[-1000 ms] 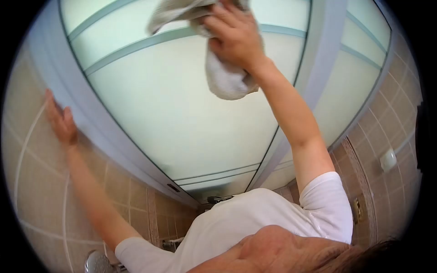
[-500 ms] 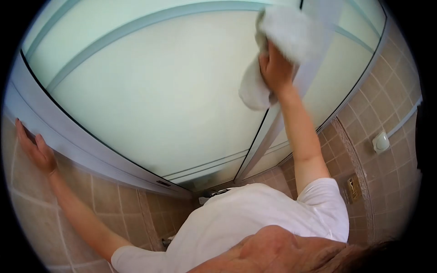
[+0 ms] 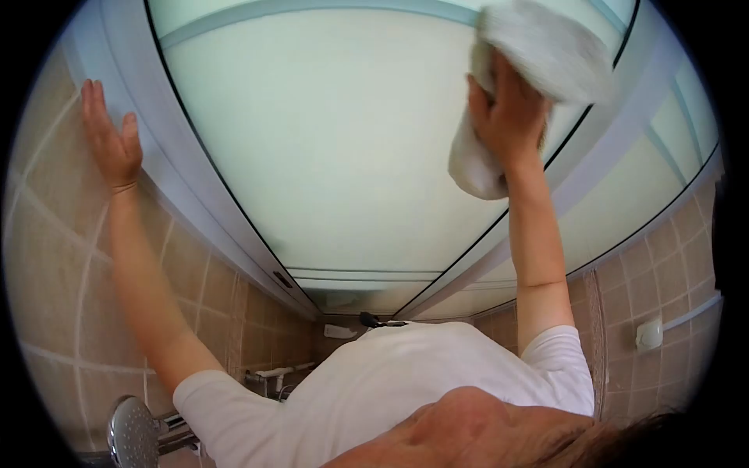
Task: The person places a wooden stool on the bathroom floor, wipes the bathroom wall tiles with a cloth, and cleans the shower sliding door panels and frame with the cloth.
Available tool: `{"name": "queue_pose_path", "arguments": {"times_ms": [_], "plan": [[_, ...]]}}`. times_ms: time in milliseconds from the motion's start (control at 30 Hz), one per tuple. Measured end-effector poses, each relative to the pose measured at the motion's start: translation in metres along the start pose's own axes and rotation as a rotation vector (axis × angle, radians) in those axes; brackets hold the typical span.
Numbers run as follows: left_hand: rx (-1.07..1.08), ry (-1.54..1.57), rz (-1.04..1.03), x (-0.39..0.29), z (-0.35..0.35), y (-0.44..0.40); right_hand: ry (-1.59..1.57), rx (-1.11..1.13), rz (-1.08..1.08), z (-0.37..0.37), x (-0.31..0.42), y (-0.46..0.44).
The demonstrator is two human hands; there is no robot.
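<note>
A whitish-grey cloth point(image 3: 550, 51), slightly blurred, is gripped in my right hand point(image 3: 511, 117) against the right part of a frosted glass door panel point(image 3: 328, 148). Part of the cloth hangs below the palm, and the rest spreads above the fingers. My left hand point(image 3: 113, 144) lies flat at the far left, where the tiled wall meets the pale door frame point(image 3: 183, 168). Its fingers point up, the thumb stands apart, and nothing is in it.
A round shower head point(image 3: 133, 433) is at the lower left, near a metal pipe fitting point(image 3: 277, 376). A white wall fixture point(image 3: 648, 335) sits on the right tiles point(image 3: 624, 281). A second glass panel point(image 3: 624, 210) stands at the right.
The cloth in my right hand has moved right across the glass from its earlier place near the upper middle. The view has shifted, and the shower head shows more fully.
</note>
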State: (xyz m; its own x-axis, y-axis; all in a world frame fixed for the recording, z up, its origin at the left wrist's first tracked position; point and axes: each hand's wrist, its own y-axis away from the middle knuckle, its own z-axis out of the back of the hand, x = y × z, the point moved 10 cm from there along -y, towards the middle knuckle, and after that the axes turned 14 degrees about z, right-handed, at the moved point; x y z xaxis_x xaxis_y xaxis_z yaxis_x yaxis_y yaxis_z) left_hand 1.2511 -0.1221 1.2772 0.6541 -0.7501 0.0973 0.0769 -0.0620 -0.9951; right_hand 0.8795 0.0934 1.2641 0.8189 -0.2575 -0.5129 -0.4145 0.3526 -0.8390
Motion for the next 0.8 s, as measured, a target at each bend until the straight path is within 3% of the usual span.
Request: {"name": "queue_pose_path", "arguments": {"times_ms": [33,100,167,233,267,333,433,500,567,600,633,700,800], "plan": [[-0.002,-0.014,0.008,-0.001,-0.002,0.005,0.051,0.027,0.053,-0.005,0.015,-0.012],[-0.011,-0.026,0.024,-0.004,0.001,0.015,-0.294,-0.159,0.096,-0.009,0.035,-0.029],[-0.003,-0.053,0.024,-0.002,-0.001,0.023,0.012,-0.416,0.329,-0.028,0.065,-0.026],[-0.015,-0.021,0.027,0.002,-0.004,0.028,-0.208,-0.031,0.295,-0.047,0.109,-0.051],[-0.011,-0.035,0.031,0.003,-0.006,0.028,-0.221,-0.036,0.300,-0.046,0.117,-0.055],[-0.017,-0.022,0.012,-0.001,-0.003,0.029,-0.176,0.158,0.487,-0.058,0.148,-0.056],[-0.007,-0.010,0.025,0.003,-0.003,0.032,-0.251,-0.062,0.668,-0.031,0.170,-0.057],[-0.032,0.012,0.012,0.000,0.002,0.033,-0.362,-0.031,0.684,-0.014,0.177,-0.053],[-0.037,-0.018,0.027,-0.002,0.004,0.032,-0.760,0.365,0.550,-0.025,0.183,-0.047],[-0.044,-0.020,0.021,-0.003,0.004,0.031,-0.918,0.392,0.498,-0.021,0.179,-0.047],[-0.049,-0.020,0.011,-0.004,0.004,0.031,-0.915,0.384,0.499,-0.016,0.172,-0.051],[-0.058,-0.025,0.003,-0.004,0.007,0.031,-0.931,0.429,0.188,-0.018,0.133,-0.066],[-0.060,-0.031,-0.006,-0.007,0.006,0.032,-0.607,0.143,0.055,0.005,0.069,-0.127]]}}
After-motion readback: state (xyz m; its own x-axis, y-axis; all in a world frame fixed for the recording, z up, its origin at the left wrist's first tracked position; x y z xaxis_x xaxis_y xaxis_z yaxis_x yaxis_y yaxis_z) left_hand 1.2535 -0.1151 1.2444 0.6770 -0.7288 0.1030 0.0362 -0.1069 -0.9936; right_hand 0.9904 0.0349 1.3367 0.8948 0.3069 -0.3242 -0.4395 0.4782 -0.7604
